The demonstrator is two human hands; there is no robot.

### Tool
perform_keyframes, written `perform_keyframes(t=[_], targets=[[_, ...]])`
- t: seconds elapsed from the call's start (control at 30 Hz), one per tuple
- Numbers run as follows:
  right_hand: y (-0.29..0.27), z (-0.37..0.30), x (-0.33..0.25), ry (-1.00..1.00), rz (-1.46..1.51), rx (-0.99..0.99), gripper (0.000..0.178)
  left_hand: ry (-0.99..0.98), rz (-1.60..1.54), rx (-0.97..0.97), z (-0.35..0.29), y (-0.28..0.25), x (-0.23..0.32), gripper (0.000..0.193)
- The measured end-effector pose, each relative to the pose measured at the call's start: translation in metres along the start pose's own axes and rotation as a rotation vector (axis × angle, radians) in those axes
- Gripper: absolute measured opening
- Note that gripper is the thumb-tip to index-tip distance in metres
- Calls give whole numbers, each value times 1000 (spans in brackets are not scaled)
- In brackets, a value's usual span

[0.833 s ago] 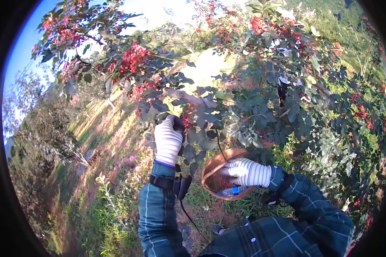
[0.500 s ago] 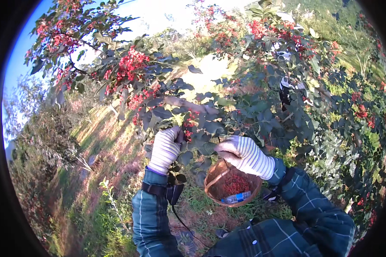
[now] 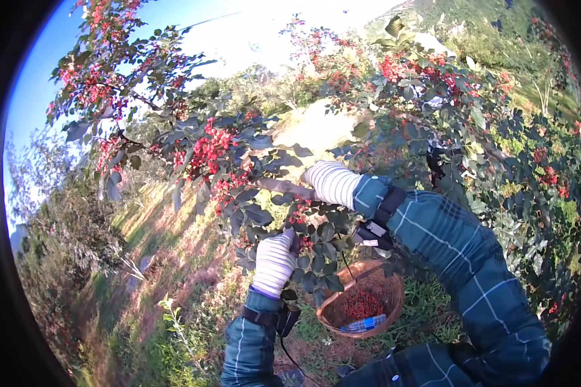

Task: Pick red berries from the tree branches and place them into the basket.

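Note:
Both my hands wear white gloves with thin dark stripes. My left hand point(image 3: 275, 261) is closed among dark green leaves, its fingertips beside a small cluster of red berries point(image 3: 306, 244); what it pinches is hidden. Higher and further right, my right hand point(image 3: 332, 183) is curled at a bare brown branch point(image 3: 285, 187), its fingers mostly turned out of sight. A larger bunch of red berries point(image 3: 213, 147) hangs up and left of both hands. Below them is a round woven basket point(image 3: 394, 298) holding picked red berries point(image 3: 363, 304) and a clear plastic bottle point(image 3: 366, 324) with a blue label.
Leafy branches with more red clusters point(image 3: 407, 68) spread across the far right. A dark device point(image 3: 373, 236) is strapped to my right wrist, another point(image 3: 288, 319) to my left, with a cable hanging. A grassy slope point(image 3: 155, 238) lies to the left.
My right hand has moved up and left from above the basket to the branch. My left hand now sits lower and further right in the picture. The berry branch also appears lower.

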State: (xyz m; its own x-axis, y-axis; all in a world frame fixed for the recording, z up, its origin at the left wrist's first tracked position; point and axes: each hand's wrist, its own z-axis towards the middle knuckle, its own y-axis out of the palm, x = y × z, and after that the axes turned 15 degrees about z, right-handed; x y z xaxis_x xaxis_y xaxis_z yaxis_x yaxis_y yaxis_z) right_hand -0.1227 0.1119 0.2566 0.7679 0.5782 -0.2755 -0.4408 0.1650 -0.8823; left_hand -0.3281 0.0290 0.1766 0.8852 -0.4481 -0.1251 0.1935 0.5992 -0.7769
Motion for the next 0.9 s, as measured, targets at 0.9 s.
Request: perform_keyframes(t=[0.9], targets=[[63,47,37,128,-11,-117,44,-302,-162,97,-2,16,21,20]])
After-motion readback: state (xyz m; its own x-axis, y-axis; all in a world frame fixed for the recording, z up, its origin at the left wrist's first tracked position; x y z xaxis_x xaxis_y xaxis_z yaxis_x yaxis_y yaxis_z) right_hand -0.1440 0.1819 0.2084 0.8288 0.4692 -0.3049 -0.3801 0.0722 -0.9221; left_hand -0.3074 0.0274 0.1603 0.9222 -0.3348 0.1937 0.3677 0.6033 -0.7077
